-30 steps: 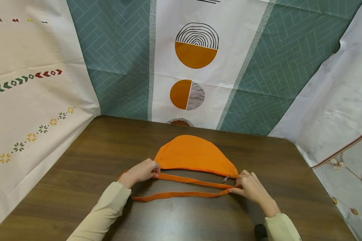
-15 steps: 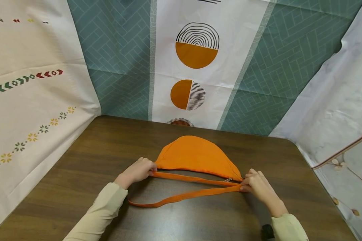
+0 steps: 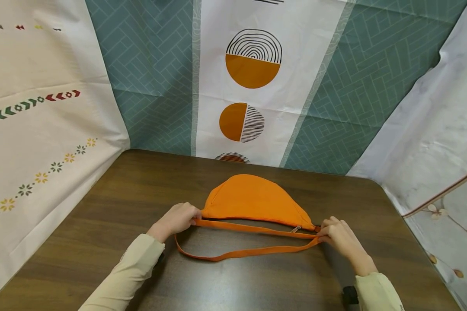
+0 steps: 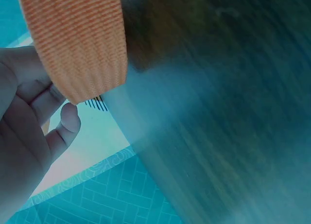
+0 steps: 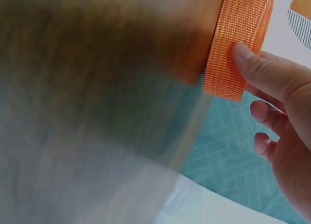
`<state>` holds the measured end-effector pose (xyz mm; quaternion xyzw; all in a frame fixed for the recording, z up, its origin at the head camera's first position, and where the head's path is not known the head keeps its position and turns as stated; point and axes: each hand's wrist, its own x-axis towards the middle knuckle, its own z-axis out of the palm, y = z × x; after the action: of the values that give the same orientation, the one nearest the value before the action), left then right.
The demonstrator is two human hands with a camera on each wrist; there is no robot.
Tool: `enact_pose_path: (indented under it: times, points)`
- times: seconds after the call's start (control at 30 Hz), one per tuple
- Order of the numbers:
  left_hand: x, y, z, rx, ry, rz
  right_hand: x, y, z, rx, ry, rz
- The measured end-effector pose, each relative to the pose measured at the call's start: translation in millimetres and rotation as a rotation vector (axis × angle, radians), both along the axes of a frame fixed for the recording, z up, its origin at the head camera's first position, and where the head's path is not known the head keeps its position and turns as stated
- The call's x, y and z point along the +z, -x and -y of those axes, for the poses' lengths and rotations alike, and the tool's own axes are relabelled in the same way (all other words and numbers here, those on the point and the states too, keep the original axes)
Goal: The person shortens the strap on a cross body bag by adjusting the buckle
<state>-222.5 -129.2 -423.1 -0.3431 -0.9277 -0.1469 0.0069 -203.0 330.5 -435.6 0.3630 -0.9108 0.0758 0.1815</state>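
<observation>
An orange waist bag point(image 3: 253, 198) lies flat on the table, its curved side away from me and its zipper edge toward me. A small metal zipper pull point(image 3: 295, 229) sits near its right corner. Its woven orange strap point(image 3: 249, 253) runs in a long loop along the near side. My left hand point(image 3: 177, 219) grips the strap at the bag's left corner; the left wrist view shows the webbing point(image 4: 80, 39) folding over beside the fingers. At the right end, my right hand point(image 3: 345, 239) pinches the strap, thumb flat on the webbing point(image 5: 238, 39) in the right wrist view.
The dark wooden table point(image 3: 225, 289) carries the bag. Patterned cloth point(image 3: 153, 86) hangs behind it, with a white printed cloth point(image 3: 43, 142) along the left and a pale floral one point(image 3: 439, 151) along the right.
My right hand has moved to the right and my left hand slightly left, so they stand farther apart. The upper strap run is straighter, and the near run's left end has shifted right.
</observation>
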Motion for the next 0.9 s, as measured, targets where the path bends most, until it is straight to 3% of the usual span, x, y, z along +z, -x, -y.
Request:
enact_pose_path:
  times: [0.23, 0.4, 0.67, 0.9]
  points:
    - [-1.8, 2.4, 2, 0.041, 0.048, -0.023, -2.6, 2.4, -5, -0.027, 0.032, 0.007]
    - [-3.6, 3.4, 7, 0.079, 0.056, -0.016, -2.8, 2.8, -11, -0.108, 0.029, 0.007]
    - [-1.8, 5.5, 12, 0.122, 0.012, 0.027, 0.4, 0.5, -14, -0.285, -0.048, 0.123]
    - [1.1, 9.6, 12, 0.184, -0.022, 0.057, 2.6, -1.1, -20, -0.349, -0.057, 0.152]
